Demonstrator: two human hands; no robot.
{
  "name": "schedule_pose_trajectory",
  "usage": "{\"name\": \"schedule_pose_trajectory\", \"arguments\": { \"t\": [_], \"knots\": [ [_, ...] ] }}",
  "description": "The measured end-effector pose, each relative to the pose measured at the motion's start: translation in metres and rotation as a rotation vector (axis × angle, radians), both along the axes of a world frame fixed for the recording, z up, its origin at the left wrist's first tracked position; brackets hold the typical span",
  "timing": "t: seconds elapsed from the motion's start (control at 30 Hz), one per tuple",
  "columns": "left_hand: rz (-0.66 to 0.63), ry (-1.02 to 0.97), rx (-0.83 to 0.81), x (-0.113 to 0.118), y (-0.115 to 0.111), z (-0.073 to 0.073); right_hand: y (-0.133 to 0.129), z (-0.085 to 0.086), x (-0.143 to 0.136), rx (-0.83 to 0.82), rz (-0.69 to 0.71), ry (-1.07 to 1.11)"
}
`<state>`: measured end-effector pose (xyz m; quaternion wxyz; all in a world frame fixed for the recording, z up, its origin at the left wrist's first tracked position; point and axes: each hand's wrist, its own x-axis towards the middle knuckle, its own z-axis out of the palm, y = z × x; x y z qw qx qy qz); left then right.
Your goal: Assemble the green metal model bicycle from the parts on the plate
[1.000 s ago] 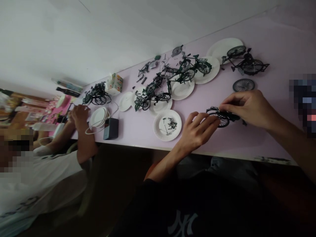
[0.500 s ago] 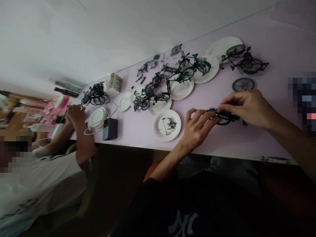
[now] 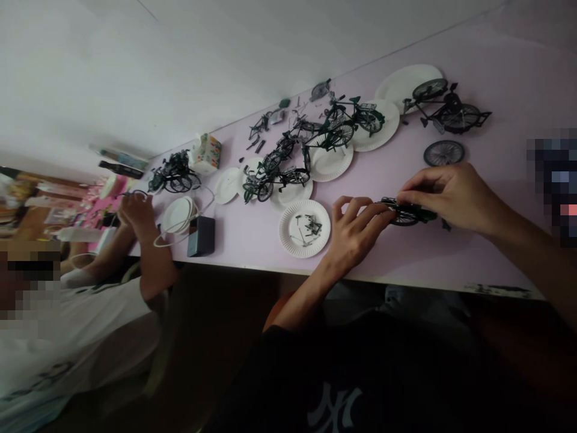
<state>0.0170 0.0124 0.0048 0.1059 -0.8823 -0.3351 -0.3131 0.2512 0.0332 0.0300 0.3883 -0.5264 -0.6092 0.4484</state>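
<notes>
Steadiness counts most in this fine handling: the left hand (image 3: 356,231) would best brace the model bicycle (image 3: 411,215) lightly at one end while the right hand (image 3: 451,189) works with small, gentle pressure. The spokes and thin tubes look easy to bend, so pressing on the frame seems wiser than pushing across a wheel. Letting the table (image 3: 243,234) carry the weight should spare the wrists.

The model bicycle lies between the two hands, near the table's front edge; whether it rests flat or is slightly raised is hard to tell. Its left end meets the left hand's fingers, which reach over it a little apart; their tips are partly hidden, so I cannot tell whether they grip. The right hand's thumb and forefinger are pinched together on its far edge, though the exact part between them is covered. Its other end shows below the right palm. A loose wheel (image 3: 444,153) lies just beyond the right hand, and a paper plate (image 3: 305,253) with small parts (image 3: 313,225) sits beside the left.
</notes>
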Motion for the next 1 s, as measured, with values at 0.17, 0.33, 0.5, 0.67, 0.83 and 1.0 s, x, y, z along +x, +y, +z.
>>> {"name": "schedule_pose_trajectory", "arguments": {
  "t": [0.17, 0.33, 0.5, 0.67, 0.83, 1.0],
  "knots": [
    [-0.008, 0.020, -0.052, -0.0009, 0.0019, -0.0019, -0.0004, 0.0001, 0.0005, 0.013, 0.005, -0.005],
    [-0.015, -0.004, -0.017, -0.0002, 0.0027, -0.0044, 0.0000, 0.0031, 0.0019, -0.014, 0.023, -0.004],
    [-0.019, -0.009, -0.067, -0.0017, 0.0022, -0.0039, 0.0003, 0.0011, 0.0023, -0.011, 0.033, -0.009],
    [-0.024, -0.009, -0.075, -0.0032, 0.0032, -0.0052, -0.0001, -0.0006, 0.0025, -0.001, 0.040, -0.005],
    [-0.035, 0.039, -0.051, -0.0033, 0.0046, -0.0032, 0.0005, -0.0005, 0.0029, 0.018, 0.041, -0.004],
    [-0.050, 0.033, -0.076, -0.0037, 0.0049, 0.0007, 0.0001, 0.0004, 0.0026, -0.004, 0.046, -0.012]
  ]
}}
